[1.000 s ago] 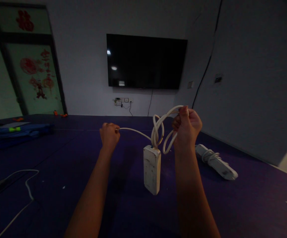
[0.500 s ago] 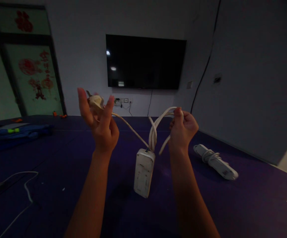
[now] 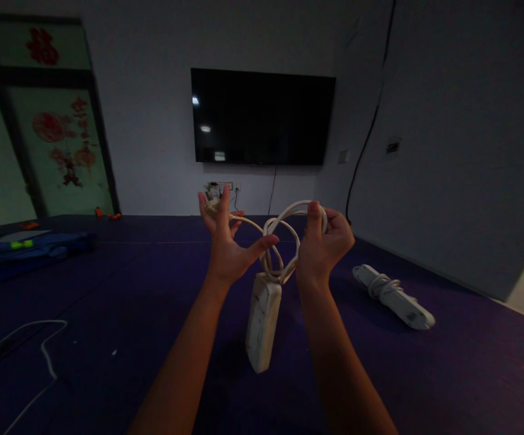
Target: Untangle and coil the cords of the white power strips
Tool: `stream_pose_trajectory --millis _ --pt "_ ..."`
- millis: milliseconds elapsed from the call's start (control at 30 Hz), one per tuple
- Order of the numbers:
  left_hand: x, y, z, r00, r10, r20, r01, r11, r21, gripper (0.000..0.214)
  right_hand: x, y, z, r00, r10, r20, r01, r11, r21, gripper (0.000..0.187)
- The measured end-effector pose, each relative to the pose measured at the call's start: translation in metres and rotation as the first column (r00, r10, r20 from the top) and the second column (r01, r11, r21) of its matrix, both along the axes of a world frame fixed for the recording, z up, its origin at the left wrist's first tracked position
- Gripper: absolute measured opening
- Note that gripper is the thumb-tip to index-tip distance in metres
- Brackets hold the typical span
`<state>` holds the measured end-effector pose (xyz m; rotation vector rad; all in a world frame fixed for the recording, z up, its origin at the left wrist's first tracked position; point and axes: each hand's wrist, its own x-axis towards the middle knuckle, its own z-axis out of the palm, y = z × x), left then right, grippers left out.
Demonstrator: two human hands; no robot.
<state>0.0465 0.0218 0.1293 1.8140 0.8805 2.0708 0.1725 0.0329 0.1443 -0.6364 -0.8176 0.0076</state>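
A white power strip hangs upright in front of me from its own white cord, which is looped above it. My right hand is closed round the top of the cord loops. My left hand is raised beside it, fingers partly spread, with the plug end of the cord held between thumb and fingers. The cord runs from the plug across to the loops.
A second white power strip with its cord wound round it lies on the purple floor mat to the right. A loose white cable lies at the left. A blue bundle sits far left. A television hangs on the wall.
My left hand has moved right, towards my right hand, bringing the plug end near the loops. The power strip has swung slightly and hangs a little lower.
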Motion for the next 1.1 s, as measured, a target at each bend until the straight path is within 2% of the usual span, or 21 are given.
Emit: stream_pose_trajectory --millis 133,233,300,367,467,533,700,933,1033,1100 --pt "0.006 0.009 -0.003 0.994 -0.015 0.104 0.031 0.989 -0.147 0.092 -0.002 0.003 -0.002 0.999 0.004 -0.033 -0.004 1.0 0.006 0.031" --pt "-0.001 0.026 -0.006 0.951 -0.018 0.31 0.128 0.932 -0.338 0.072 0.004 0.005 -0.003 0.998 -0.003 -0.059 0.003 1.0 0.01 0.032" --pt "-0.011 0.04 -0.01 0.871 -0.026 0.49 0.297 0.824 -0.483 0.059 0.01 0.006 -0.002 0.998 -0.009 -0.065 0.01 1.0 0.013 0.033" --pt "-0.023 0.054 -0.016 0.763 0.065 0.643 0.465 0.635 -0.616 0.055 0.016 0.007 -0.001 0.997 -0.036 -0.07 0.037 0.999 0.017 0.034" --pt "-0.032 0.072 -0.032 0.741 0.194 0.643 0.525 0.429 -0.735 0.052 0.021 0.012 -0.002 0.989 -0.117 -0.085 0.119 0.993 0.019 0.035" --pt "-0.03 0.081 -0.045 0.756 0.254 0.603 0.512 0.344 -0.787 0.051 0.022 0.015 -0.003 0.981 -0.163 -0.106 0.165 0.986 0.017 0.035" --pt "-0.01 0.092 -0.071 0.798 0.299 0.524 0.456 0.271 -0.848 0.048 0.021 0.021 -0.005 0.961 -0.224 -0.162 0.227 0.974 0.0 0.034" --pt "0.006 0.093 -0.085 0.826 0.182 0.533 0.518 0.129 -0.846 0.068 0.021 0.018 -0.004 0.952 -0.24 -0.188 0.247 0.969 0.014 0.033" --pt "0.01 0.091 -0.085 0.835 0.134 0.533 0.522 0.112 -0.846 0.074 0.023 0.016 -0.004 0.948 -0.266 -0.173 0.271 0.962 0.008 0.033" --pt "0.011 0.085 -0.078 0.839 0.099 0.534 0.521 0.131 -0.843 0.079 0.024 0.015 -0.004 0.945 -0.273 -0.178 0.279 0.96 0.009 0.033"
